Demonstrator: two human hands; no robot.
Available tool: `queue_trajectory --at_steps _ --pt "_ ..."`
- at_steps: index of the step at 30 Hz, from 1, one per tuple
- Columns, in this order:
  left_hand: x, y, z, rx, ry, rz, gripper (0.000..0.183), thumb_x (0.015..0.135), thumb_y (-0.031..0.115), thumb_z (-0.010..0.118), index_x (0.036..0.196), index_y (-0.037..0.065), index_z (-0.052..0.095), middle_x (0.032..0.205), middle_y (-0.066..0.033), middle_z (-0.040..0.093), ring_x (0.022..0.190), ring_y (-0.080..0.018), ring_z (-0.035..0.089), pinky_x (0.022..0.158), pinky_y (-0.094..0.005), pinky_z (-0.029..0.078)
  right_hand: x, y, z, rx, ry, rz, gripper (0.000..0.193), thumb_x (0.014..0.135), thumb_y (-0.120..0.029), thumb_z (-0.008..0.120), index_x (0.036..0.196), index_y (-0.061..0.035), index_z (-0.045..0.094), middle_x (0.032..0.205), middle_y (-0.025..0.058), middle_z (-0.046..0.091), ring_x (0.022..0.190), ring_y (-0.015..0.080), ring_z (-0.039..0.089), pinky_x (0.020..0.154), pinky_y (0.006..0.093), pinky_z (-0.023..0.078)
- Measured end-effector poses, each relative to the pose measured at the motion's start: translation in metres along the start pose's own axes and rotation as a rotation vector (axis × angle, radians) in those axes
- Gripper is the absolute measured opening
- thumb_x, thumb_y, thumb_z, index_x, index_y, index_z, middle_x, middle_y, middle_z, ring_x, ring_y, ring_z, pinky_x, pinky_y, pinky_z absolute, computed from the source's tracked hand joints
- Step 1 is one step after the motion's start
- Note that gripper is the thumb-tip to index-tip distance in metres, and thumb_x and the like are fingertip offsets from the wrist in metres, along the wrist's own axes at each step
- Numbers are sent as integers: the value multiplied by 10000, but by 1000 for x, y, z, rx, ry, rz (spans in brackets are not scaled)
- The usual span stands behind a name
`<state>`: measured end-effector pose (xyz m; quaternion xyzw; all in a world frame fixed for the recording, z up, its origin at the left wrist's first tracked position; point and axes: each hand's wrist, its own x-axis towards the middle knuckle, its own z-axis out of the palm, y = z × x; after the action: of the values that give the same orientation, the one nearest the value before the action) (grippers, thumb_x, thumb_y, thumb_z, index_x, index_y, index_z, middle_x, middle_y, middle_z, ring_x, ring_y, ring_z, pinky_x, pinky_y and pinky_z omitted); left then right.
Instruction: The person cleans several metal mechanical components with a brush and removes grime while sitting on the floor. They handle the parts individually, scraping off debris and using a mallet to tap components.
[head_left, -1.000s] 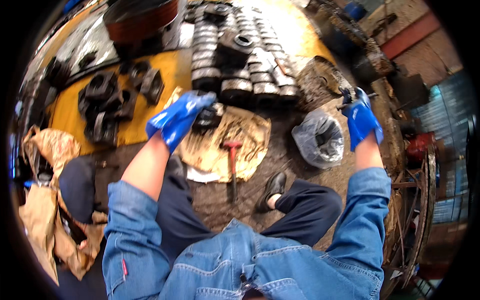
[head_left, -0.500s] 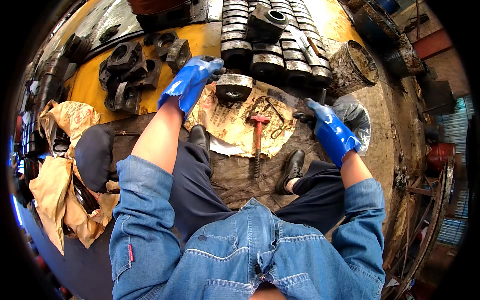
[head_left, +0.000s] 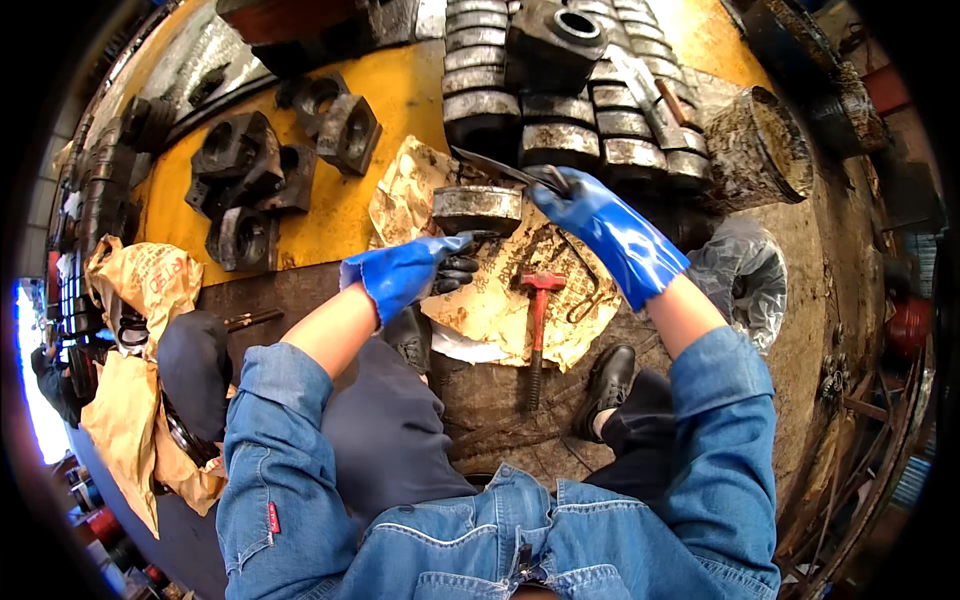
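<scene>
A short, thick metal block [head_left: 477,208] with a worn bright side sits on crumpled brown paper [head_left: 400,195] before me. My left hand [head_left: 425,272], in a blue rubber glove with dark fingertips, is closed at the block's near edge. In my right hand [head_left: 580,205], gloved alike, is a flat dark blade tool [head_left: 492,165]. Its tapered end points left over the block's far side; whether it touches cannot be seen. A red-headed hammer [head_left: 542,284] lies on the paper, its ribbed handle toward me. Beside it is a bent wire tool [head_left: 590,290].
Rows of stacked metal rings [head_left: 480,75] stand at the back, topped by a bored block [head_left: 560,50]. Dark bored blocks [head_left: 240,155] rest on yellow sheet at left. A dirty bucket [head_left: 755,150] and plastic-wrapped ring [head_left: 745,275] are right, torn paper sacks [head_left: 125,400] left.
My right hand has swung left and up with the blade tool, to the block's far side. The left hand has come down from the block's upper left to its near edge. The view has shifted.
</scene>
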<state>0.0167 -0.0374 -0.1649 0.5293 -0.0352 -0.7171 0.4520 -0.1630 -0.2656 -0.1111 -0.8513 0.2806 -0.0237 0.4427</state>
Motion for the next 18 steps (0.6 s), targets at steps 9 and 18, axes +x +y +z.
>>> queue_trajectory --at_steps 9,18 --pt "83 -40 18 -493 121 146 379 997 321 583 1267 57 619 1142 -88 695 976 -199 688 824 -286 582 124 29 82 -216 -276 -43 317 906 -317 580 1197 -222 663 1086 120 705 992 355 659 841 417 537" --pt "157 -130 -40 -494 118 427 301 909 67 563 1198 24 631 1196 -95 662 1027 -248 674 884 -350 577 133 3 100 -84 -382 48 388 932 -362 649 1196 -77 647 991 61 688 916 115 582 855 296 489"
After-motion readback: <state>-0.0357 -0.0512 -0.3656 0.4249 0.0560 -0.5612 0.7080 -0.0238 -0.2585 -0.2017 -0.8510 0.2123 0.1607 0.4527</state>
